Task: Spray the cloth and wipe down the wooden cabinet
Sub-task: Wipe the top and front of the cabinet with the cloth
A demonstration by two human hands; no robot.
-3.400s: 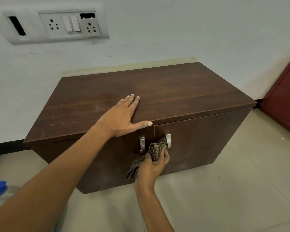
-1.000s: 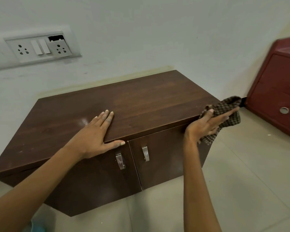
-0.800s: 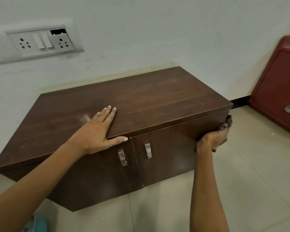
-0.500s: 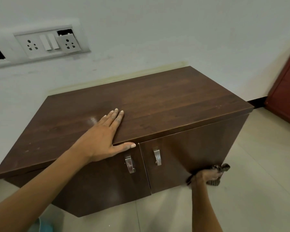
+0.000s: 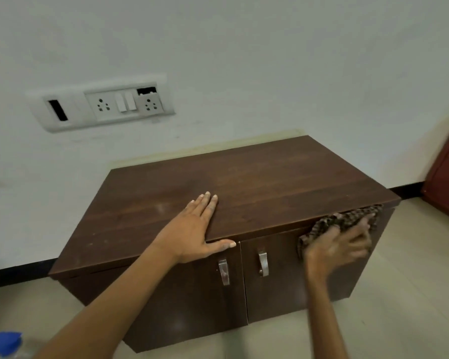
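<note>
Dark-brown wood forms the low cabinet (image 5: 244, 187), which is seen from the head view standing on a pale tiled floor (image 5: 412, 294) against a white wall (image 5: 244, 60). The left hand (image 5: 195, 229) is laid flat on the cabinet top, fingers extended and together, thumb spread along the front edge above the left door; nothing is held in it. The right hand (image 5: 340, 244), blurred, is pressed with spread fingers against the upper part of the right door. The checked cloth (image 5: 347, 221) is trapped between this palm and the door, bunched just under the top's overhang; its free ends are seen beyond the fingertips toward the right corner and below the wrist side. Two metal handles (image 5: 262, 263) are shown at the door seam, left of the cloth. A switch panel (image 5: 101, 104) is mounted on the wall. A blue-capped object (image 5: 3, 340), only partly in view, is seen at the lower left.
</note>
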